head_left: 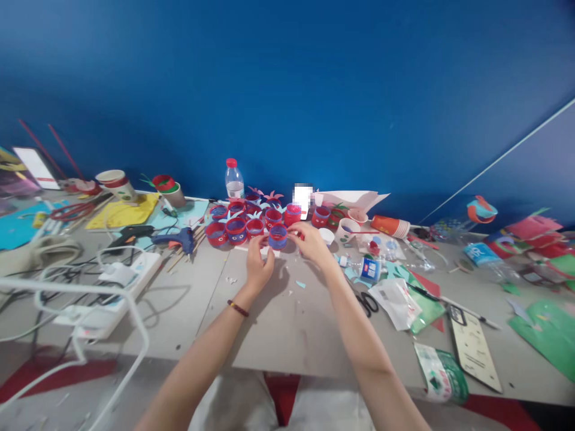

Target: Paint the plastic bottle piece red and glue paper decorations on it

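Between my hands is a small cup [278, 238], red with a blue-purple band around its rim. My left hand [259, 264] curls its fingers and thumb against the cup's left side. On the other side, the fingertips of my right hand [311, 242] close in at the cup's right edge. A cluster of similar red and blue cups, some with eyes stuck on, stands just behind; one of them is an eyed cup [236, 231]. Paper leaf shapes [272, 197] rise from some of them. Small paper scraps [300, 284] lie in front of the hands.
On the left are a blue glue gun [182, 240], a power strip [121, 299] and tangled cables. A red-capped bottle [234, 179] stands at the back. To the right lie a water bottle [366, 267], scissors [368, 304], a phone [474, 347] and green paper [545, 335].
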{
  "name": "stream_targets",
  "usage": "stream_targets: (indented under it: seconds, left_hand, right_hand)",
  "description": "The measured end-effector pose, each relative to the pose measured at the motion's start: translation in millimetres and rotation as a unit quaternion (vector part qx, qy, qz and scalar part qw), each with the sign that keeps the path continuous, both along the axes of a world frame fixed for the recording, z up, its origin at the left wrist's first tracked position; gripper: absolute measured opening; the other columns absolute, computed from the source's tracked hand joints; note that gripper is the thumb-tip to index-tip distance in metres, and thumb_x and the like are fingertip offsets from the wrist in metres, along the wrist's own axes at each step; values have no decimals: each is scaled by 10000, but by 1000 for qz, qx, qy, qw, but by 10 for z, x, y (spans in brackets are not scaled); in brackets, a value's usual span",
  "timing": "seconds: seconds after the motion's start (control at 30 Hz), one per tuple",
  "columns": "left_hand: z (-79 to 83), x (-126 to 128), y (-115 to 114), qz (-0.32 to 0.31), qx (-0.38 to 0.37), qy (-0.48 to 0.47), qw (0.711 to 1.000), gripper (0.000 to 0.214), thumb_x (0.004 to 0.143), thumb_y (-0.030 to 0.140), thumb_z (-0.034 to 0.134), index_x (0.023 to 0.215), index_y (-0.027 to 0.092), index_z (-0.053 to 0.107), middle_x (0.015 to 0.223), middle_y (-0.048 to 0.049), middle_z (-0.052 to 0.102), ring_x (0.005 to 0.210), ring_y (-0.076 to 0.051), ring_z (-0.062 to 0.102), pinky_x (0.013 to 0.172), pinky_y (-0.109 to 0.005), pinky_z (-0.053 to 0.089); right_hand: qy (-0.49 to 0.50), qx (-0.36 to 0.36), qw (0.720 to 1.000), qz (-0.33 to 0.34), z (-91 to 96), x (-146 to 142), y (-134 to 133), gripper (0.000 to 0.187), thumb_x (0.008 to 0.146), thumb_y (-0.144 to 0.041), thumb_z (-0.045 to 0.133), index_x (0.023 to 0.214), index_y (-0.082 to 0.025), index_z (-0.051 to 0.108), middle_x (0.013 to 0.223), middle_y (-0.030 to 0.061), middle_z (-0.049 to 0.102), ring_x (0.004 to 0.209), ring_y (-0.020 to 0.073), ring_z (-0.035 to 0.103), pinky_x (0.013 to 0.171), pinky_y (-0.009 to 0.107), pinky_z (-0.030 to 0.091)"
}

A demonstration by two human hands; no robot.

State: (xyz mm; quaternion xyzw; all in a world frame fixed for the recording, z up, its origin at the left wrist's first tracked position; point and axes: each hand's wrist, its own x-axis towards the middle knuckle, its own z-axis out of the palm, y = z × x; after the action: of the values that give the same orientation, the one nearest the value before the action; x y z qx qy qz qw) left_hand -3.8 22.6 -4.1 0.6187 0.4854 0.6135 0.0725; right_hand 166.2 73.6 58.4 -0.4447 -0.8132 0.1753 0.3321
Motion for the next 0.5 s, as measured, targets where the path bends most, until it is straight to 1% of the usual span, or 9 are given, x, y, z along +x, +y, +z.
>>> stream_targets:
  seconds: [0.1, 0.2, 0.37, 0.5]
  left_hand:
    - [-2, -7, 11, 1, -3, -5, 1000, 274, 883, 189, 515, 1150, 249, 519, 1042, -72, 608, 940, -212, 614, 836, -392, 518]
    - [-23, -13, 25, 1, -7, -7, 1000, 284, 878, 183, 520, 1155, 248, 515, 1062, -77, 605, 958, -214, 607, 860, -405, 514]
    - [-72, -30, 50, 8, -15, -8, 1000, 337, 859, 191, 546, 1188, 245, 494, 1097, -82, 591, 1009, -224, 595, 904, -421, 499]
    - [-83, -41, 58, 15, -26, -16, 999, 334, 854, 204, 548, 1182, 244, 495, 1119, -88, 590, 1016, -227, 593, 907, -425, 496]
  right_hand:
    - [-42, -5, 999, 2, -18, -114, 82, 157, 893, -206, 596, 1001, -202, 709, 1084, 71, 709, 996, 201, 624, 889, 329, 480]
    - [-76, -17, 997, 3, -33, -168, 101, 139, 881, -191, 619, 977, -209, 718, 1109, 72, 701, 1067, 222, 598, 906, 337, 471]
    - [-132, -31, 991, 4, -21, -204, 89, 194, 863, -184, 648, 1050, -200, 698, 1171, 83, 671, 1118, 237, 569, 916, 348, 473]
    - [-160, -41, 986, 9, -20, -231, 85, 189, 846, -132, 636, 1010, -197, 702, 1181, 91, 655, 1117, 243, 565, 895, 349, 489]
